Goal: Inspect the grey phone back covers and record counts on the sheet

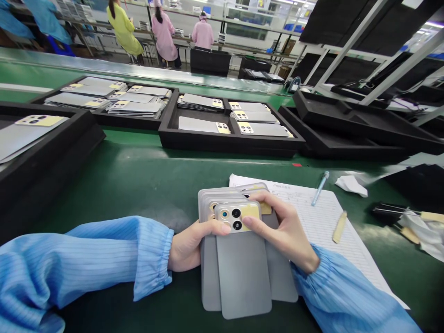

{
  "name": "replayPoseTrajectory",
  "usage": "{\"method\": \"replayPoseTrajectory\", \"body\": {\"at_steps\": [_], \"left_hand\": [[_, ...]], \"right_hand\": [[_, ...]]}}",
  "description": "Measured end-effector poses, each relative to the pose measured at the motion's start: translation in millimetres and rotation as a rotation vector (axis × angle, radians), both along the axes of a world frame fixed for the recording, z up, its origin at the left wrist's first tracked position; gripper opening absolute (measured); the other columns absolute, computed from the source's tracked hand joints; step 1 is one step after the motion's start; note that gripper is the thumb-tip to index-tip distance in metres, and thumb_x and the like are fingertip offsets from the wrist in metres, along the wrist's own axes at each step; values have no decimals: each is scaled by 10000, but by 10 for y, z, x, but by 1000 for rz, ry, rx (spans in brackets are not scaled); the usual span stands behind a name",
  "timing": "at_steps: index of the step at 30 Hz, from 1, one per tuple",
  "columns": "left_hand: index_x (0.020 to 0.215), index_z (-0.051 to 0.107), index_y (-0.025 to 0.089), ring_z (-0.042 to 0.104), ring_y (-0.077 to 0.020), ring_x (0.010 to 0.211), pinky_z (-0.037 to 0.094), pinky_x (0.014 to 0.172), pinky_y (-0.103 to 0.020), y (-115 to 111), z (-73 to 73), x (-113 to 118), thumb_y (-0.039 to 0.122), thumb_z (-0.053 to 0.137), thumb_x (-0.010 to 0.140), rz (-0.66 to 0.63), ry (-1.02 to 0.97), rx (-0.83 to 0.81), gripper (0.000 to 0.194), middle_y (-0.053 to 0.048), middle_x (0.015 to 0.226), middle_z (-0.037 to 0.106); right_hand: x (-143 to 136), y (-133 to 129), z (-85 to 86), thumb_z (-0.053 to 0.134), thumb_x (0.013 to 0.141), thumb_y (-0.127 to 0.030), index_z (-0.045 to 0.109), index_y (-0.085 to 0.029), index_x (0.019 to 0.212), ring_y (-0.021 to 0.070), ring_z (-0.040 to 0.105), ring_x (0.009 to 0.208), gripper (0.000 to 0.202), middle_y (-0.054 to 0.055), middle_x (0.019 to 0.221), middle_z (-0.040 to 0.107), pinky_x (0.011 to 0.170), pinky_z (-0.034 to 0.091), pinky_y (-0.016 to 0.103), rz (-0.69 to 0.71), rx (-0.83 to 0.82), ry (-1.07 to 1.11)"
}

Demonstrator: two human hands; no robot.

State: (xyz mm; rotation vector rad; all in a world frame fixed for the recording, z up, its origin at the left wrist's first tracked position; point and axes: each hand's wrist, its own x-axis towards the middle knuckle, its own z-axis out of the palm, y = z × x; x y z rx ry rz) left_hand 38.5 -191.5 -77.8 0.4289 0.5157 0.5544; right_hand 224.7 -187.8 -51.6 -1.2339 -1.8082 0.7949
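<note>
A grey phone back cover (243,277) with a camera block and a yellow film patch lies uppermost, tilted slightly, over other grey covers. My left hand (196,240) grips the left side of the stack of covers (210,291), its thumb pressed beside the top cover's lenses. My right hand (282,226) holds the top cover, with the thumb on the yellow patch and the fingers behind the upper edge. More covers (282,282) fan out to the right beneath it. The palms and most fingers are hidden behind the covers.
Black trays (229,141) with stacked covers line the far side of the green table (138,180); another tray (48,162) stands at left. Right of my hands are a written sheet (308,217), a pen (320,188) and a yellowish strip (339,227). Several people work in the background.
</note>
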Motion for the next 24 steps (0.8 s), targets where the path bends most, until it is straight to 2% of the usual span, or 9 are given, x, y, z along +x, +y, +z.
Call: {"method": "replayPoseTrajectory", "body": {"at_steps": [3,8,11,15,18,21,24], "left_hand": [[1134,584,150,636,-192,879,469,841,-313,3,2,7,223,656,670,-2,22,15,476,-88,990,683],[1131,589,147,623,-192,914,448,880,-334,19,-3,-2,198,618,702,-43,2,52,433,-102,1023,671],[1129,592,148,623,-196,918,435,896,-344,23,-11,-13,193,610,703,-69,17,31,429,-103,1006,676],[1148,581,170,634,-200,894,436,892,-361,24,-6,-8,161,624,680,-85,49,10,470,-96,1004,679],[1121,598,153,637,-198,882,448,880,-352,25,11,7,150,638,658,-67,50,4,465,-97,996,683],[1077,622,133,644,-193,849,466,852,-337,23,29,13,140,639,637,-69,31,-13,440,-95,953,695],[1058,629,122,650,-194,827,485,797,-315,19,38,6,128,622,630,-77,-3,-19,428,-95,904,705]], "right_hand": [[-13,-6,-10,693,701,-296,529,-215,880,159,566,777,256,-5,844,604,678,446,242,5,-16,-3],[-63,-17,-28,759,612,-280,448,-215,847,141,521,668,395,-21,787,563,574,419,232,54,-161,29],[-95,-34,-26,719,675,-285,465,-208,782,120,514,622,286,-38,715,554,553,409,214,58,-181,66],[-107,-51,-23,617,781,-328,564,-185,776,142,559,700,153,-6,762,597,636,430,236,55,-203,61],[-95,-57,-25,527,841,-363,578,-172,707,144,539,683,239,4,719,573,627,408,250,42,-229,63],[-83,-62,-29,443,880,-393,501,-169,591,121,452,590,369,-11,615,487,562,353,251,22,-224,56],[-82,-61,-33,410,887,-413,501,-165,595,121,415,576,393,-9,604,464,552,327,261,29,-213,25]]}}
